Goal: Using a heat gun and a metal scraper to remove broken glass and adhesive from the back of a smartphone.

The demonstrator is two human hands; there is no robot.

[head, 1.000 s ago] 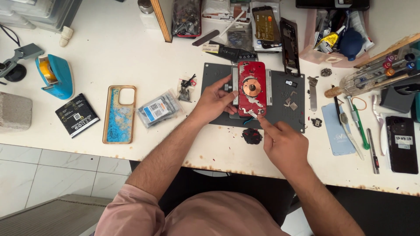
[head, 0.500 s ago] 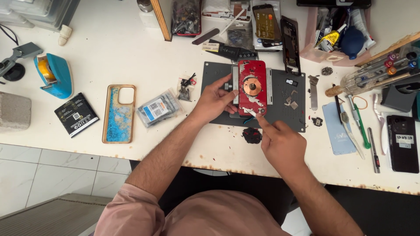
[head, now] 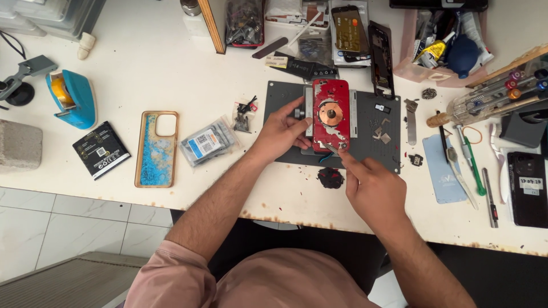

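- The left hand [head: 283,132] presses on the left edge of a red rectangular phone back housing with a round copper coil in its middle [head: 330,114]; its grip is closed lightly on that edge, thumb and fingers touching the housing's left side.
- The housing lies lengthwise, away from the person, on a dark grey rectangular work mat [head: 374,149] that rests on the white desk [head: 148,74].
- The right hand [head: 374,191] is clenched around a thin metal tool [head: 333,149], probably tweezers, though the view is too small to be sure; the tool's tip touches the housing's lower right corner, just ahead of the fingertips.
- Just below the left grip's reach, at the mat's near edge, sits a small dark red crumpled lump [head: 330,178], close beside the right hand's knuckles.
- To the right of the right grip, small metal brackets and screws [head: 381,130] lie scattered on the mat, apart from the housing.
- Left of the left grip, on the bare desk, lies a clear plastic bag of small parts with a blue label [head: 208,142], and farther left a gold-rimmed phone case with a blue glitter pattern [head: 157,149].
- Well beyond those sits a blue tape dispenser with a yellow roll [head: 71,98].
- Far to the right of the right grip, a black phone [head: 527,188] lies flat near the desk's edge, with a green-handled tool [head: 472,164] between it and the mat.
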